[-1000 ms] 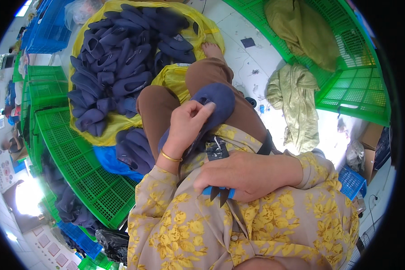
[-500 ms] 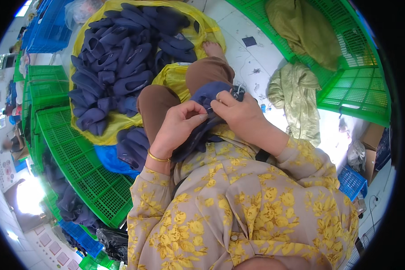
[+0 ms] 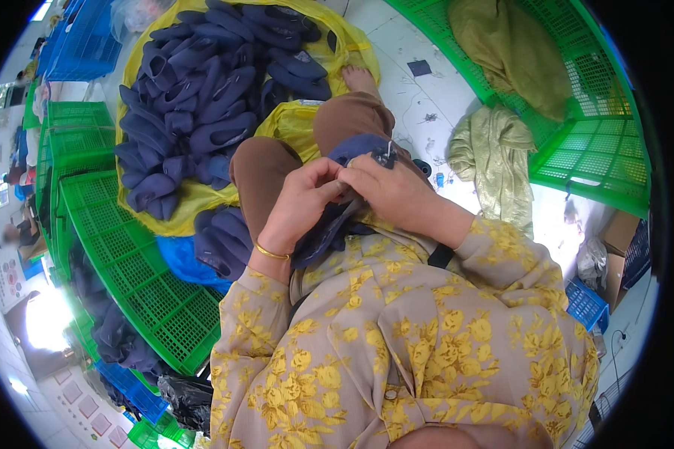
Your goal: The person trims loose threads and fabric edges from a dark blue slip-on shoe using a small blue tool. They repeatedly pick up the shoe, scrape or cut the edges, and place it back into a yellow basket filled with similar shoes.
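A navy slip-on shoe piece (image 3: 323,238) of soft fabric lies across my lap, partly under my hands. My left hand (image 3: 301,203) wears a gold bangle at the wrist and is closed in a pinch; what its fingertips hold is too small to tell. Against those fingertips press the thumb and finger of my right hand (image 3: 393,191), above the fabric. A small dark tool (image 3: 383,159) with a thin pale tip pokes out of the right hand's curled fingers; its exact kind is hidden. Several more navy pieces (image 3: 221,243) lie beside my left thigh.
A yellow bag (image 3: 202,222) heaped with navy shoe pieces (image 3: 191,97) spreads ahead on the left. Green crates (image 3: 138,277) stand at my left, another green crate (image 3: 610,161) at far right. Olive cloth (image 3: 494,161), thread scraps and a dark square (image 3: 419,68) lie on the floor.
My left fingertips have moved in against the right hand's, closing the small gap between them. The right hand has turned slightly, and the dark tool shows less. The whole view has shifted a little.
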Demonstrator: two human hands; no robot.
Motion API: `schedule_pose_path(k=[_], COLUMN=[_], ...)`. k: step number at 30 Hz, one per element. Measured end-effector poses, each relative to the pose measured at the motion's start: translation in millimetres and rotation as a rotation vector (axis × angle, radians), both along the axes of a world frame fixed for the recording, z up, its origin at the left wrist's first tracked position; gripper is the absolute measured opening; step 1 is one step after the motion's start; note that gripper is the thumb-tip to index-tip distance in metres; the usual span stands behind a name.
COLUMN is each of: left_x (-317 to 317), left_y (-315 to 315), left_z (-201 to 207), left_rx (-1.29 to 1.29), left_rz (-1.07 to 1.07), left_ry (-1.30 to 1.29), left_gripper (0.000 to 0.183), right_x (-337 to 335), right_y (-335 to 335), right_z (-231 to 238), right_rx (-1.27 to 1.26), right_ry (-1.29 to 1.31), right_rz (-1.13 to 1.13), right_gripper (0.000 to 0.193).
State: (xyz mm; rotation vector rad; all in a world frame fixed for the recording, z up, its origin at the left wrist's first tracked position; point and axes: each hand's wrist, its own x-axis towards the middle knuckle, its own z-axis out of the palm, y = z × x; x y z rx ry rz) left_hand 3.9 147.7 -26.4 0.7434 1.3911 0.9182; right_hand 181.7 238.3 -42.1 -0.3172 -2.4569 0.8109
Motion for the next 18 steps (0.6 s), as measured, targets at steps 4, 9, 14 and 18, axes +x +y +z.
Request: schedule_pose_path(k=[4,9,14,18], left_x=[-1,-13,-15,-4], left_y=[-3,-8,-6,0], left_z=[-6,-10,-9,-2], left_rx=[-0.069,-0.118,-0.135,-0.145], left_rz=[0.064,0.171,0.158,0.221], left_ry=[-0.065,-0.357,-0.457,-0.319], left_gripper=[0.008,0.008,0.008,0.007], right_x=[-5,21,52,53], right_y=[-3,17,17,12], right_z=[6,-5,-27,-30], right_rx=[-0.768,-1.313,-1.581,-1.600], right_ry=[0.151,0.280,0.314,0.325], right_rz=[-0.156,-0.474,-0.410,-0.406], right_gripper=[0.021,0.013,0.013,0.013])
